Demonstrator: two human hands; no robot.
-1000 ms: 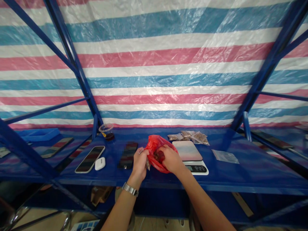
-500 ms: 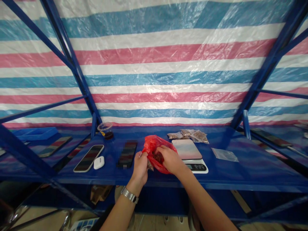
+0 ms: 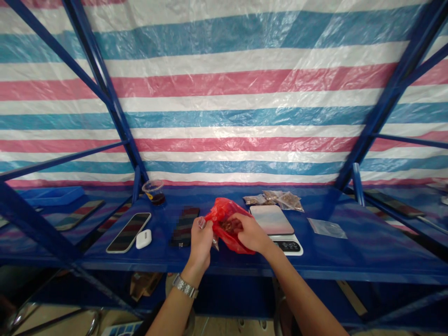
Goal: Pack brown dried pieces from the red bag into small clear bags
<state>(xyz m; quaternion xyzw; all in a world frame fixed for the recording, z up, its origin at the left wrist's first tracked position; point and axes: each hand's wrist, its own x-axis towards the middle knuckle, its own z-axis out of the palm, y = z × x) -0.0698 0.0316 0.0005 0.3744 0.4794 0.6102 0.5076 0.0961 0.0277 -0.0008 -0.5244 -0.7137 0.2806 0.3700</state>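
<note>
Red plastic bag sits mid-bench, near the front edge, mouth facing the wearer. Markings: buttons on the white scale carry symbols, too small to read; its display is partly behind the right wrist. Yellow mark on the clear cup, also unreadable at this size. Dark phone is partly pixelated.

Grip: left hand is clenched on the red bag's left edge; a small clear bag with brownish contents pokes out just below those fingers. Right hand has its fingertips inside the mouth, at the brown pieces; can't tell if any are pinched. So the red bag lies between both hands, pieces right at the right fingertips, scale just beyond the right hand.

Around it: filled clear sachets behind the scale, flat clear bag to its right. Left side: pale-edged phone, white case beside it. Steel watch on left wrist.
</note>
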